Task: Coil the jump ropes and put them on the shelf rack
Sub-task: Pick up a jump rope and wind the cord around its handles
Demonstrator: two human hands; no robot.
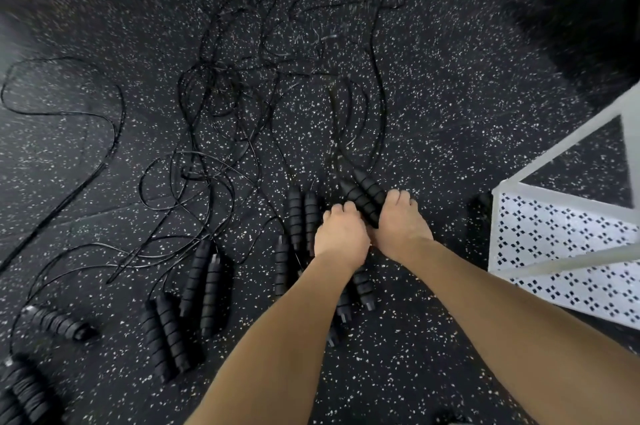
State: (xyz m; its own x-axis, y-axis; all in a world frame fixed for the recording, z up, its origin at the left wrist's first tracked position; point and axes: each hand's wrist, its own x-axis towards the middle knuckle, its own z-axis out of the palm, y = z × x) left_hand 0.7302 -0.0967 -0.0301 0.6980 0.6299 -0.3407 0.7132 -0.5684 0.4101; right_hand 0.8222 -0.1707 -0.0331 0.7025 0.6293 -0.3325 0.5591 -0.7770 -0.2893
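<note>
Hands meet over one pair of ribbed handles [363, 198], left hand [341, 234] and right hand [401, 222] both curled around them, probably to start coiling its cord from the floor tangle [242, 95] beside the white shelf rack [561, 237].

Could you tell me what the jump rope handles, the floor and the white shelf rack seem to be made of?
Handles: probably matte black foam, judging by the ribbed segments. Floor: likely rubber gym matting, black with white flecks. Shelf rack: apparently white-painted perforated metal, going by the punched pattern.
</note>
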